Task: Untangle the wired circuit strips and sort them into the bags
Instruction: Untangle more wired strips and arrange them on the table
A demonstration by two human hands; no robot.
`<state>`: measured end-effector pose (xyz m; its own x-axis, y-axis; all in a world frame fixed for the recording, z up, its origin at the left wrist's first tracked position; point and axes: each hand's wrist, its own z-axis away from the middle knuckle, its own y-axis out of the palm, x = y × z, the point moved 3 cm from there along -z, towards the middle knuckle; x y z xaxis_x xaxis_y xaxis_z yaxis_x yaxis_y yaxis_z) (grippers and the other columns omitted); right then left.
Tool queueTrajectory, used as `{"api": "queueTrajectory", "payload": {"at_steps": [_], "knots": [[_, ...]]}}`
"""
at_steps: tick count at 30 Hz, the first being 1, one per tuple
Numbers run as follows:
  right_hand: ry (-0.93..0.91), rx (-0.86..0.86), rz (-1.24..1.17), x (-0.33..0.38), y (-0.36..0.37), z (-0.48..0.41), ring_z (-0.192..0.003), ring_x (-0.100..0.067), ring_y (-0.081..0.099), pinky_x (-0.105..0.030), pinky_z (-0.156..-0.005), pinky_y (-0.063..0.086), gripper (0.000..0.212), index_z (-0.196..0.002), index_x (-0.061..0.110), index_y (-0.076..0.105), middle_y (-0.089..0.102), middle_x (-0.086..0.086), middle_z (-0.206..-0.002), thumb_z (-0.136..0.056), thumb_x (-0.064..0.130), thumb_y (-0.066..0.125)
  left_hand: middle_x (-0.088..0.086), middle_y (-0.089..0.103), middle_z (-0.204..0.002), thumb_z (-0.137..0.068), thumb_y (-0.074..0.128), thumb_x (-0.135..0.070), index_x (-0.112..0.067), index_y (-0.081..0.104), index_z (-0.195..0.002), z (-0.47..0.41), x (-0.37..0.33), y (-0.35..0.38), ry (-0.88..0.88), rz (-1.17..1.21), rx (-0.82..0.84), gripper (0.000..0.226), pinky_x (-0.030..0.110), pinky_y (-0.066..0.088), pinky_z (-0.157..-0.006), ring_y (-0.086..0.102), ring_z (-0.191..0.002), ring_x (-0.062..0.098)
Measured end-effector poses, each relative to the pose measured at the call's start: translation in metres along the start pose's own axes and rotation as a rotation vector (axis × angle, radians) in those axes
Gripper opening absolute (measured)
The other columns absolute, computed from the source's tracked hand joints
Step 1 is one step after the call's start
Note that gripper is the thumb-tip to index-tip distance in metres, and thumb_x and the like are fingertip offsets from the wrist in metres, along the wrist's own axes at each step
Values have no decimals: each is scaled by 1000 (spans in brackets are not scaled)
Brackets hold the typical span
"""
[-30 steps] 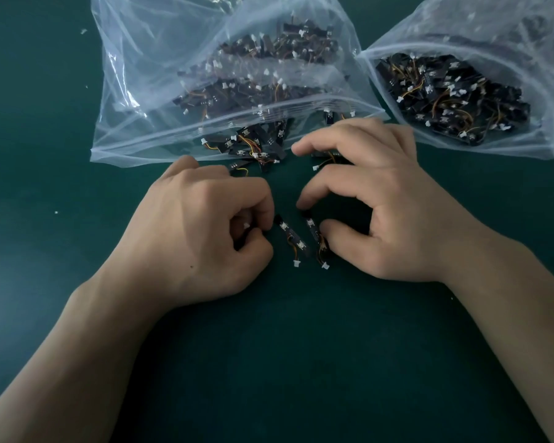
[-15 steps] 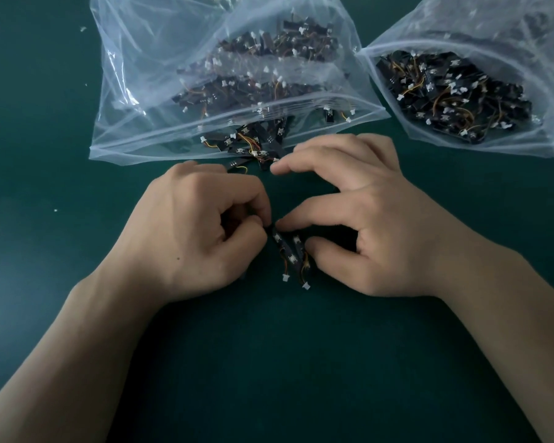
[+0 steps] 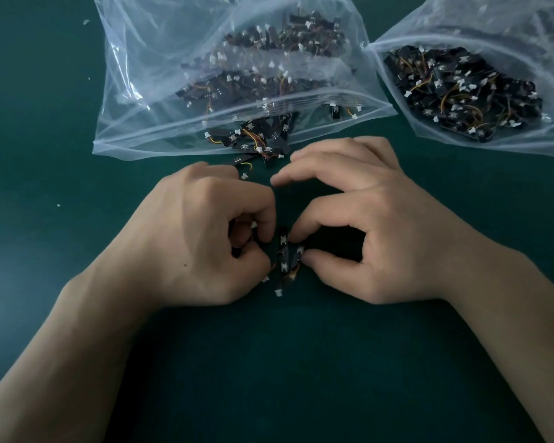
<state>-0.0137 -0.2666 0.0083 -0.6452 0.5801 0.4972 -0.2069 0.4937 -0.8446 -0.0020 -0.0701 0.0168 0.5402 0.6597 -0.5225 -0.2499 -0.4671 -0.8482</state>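
Head view: your left hand (image 3: 199, 238) curled tight, fingers and thumb gripping part of strip cluster (image 3: 283, 254), white connector showing inside curl. Your right hand (image 3: 365, 238) pinches same cluster between index tip and thumb; other fingers arched above. Cluster sits between both hands, over green table (image 3: 269, 362). Left bag (image 3: 160, 75) beyond left-hand knuckles, spilled strips (image 3: 253, 142) at its mouth, just past fingertips. Right bag (image 3: 525, 33) beyond right hand, well apart, strips inside.
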Motion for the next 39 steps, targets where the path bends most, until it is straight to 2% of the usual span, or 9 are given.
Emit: {"api": "queueTrajectory", "payload": {"at_steps": [4, 8, 13, 19, 23, 27, 32, 35, 39], "knots": [[-7, 14, -18, 2, 1, 0, -141, -18, 47, -50, -114, 28, 10, -90, 27, 80, 62, 4, -139, -81, 28, 78, -10, 53, -57, -61, 60, -28, -28, 64, -65, 0, -3, -1, 5, 66, -4, 6, 35, 44, -53, 55, -62, 16], [22, -15, -31, 2, 0, 0, -140, -16, 47, -48, -115, 27, 14, -94, 25, 77, 61, 6, -137, -83, 32, 75, -5, 58, -52, -62, 61, -19, -25, 66, -70, 1, -1, -1, -13, 89, -16, 11, 37, 45, -52, 53, -52, 20], [74, -37, 21, 0, 1, -1, -143, -17, 44, -46, -117, 24, 18, -90, 25, 74, 60, 7, -139, -86, 42, 75, -4, 59, -55, -65, 54, -29, -26, 67, -75, 1, 6, -2, -66, 54, -46, 17, 36, 47, -53, 54, -53, 18], [55, -22, -21, -1, 0, -1, -144, -17, 43, -46, -117, 24, 4, -86, 26, 78, 61, 7, -139, -84, 28, 75, -4, 53, -53, -60, 58, -29, -29, 65, -74, 3, 5, -2, -60, 3, 9, 15, 36, 47, -55, 49, -53, 19], [59, 8, -68, -4, -2, 0, -146, -14, 40, -43, -119, 22, 7, -89, 29, 81, 59, 9, -142, -87, 25, 75, -5, 51, -52, -59, 59, -29, -30, 60, -69, 3, 3, -1, -70, -41, -7, 10, 34, 46, -55, 49, -56, 21], [88, -34, -72, -5, -3, 0, -146, -13, 40, -46, -119, 22, 5, -89, 28, 76, 59, 11, -141, -88, 32, 75, -6, 49, -52, -61, 57, -33, -28, 56, -64, 4, 3, -1, -68, -38, -2, 6, 35, 47, -55, 47, -54, 20], [111, -51, -1, -4, -1, -1, -147, -13, 38, -45, -120, 20, 24, -80, 27, 74, 59, 11, -141, -86, 51, 75, -6, 52, -55, -61, 55, -37, -28, 55, -64, 3, 3, 0, -83, -43, -6, 9, 36, 47, -56, 49, -56, 20], [104, -16, -79, -4, -2, -2, -148, -11, 36, -42, -120, 19, 21, -81, 32, 80, 59, 15, -141, -85, 52, 77, -7, 54, -57, -60, 52, -40, -28, 55, -63, 3, 3, -1, -97, -49, -19, 12, 36, 47, -55, 49, -56, 19], [84, 58, -137, -5, -2, -1, -153, -12, 28, -44, -122, 15, 13, -90, 39, 82, 54, 18, -148, -85, 50, 78, -8, 53, -58, -60, 52, -40, -29, 53, -63, 3, 3, -1, -101, -47, -4, 11, 36, 46, -55, 49, -56, 19]]}}
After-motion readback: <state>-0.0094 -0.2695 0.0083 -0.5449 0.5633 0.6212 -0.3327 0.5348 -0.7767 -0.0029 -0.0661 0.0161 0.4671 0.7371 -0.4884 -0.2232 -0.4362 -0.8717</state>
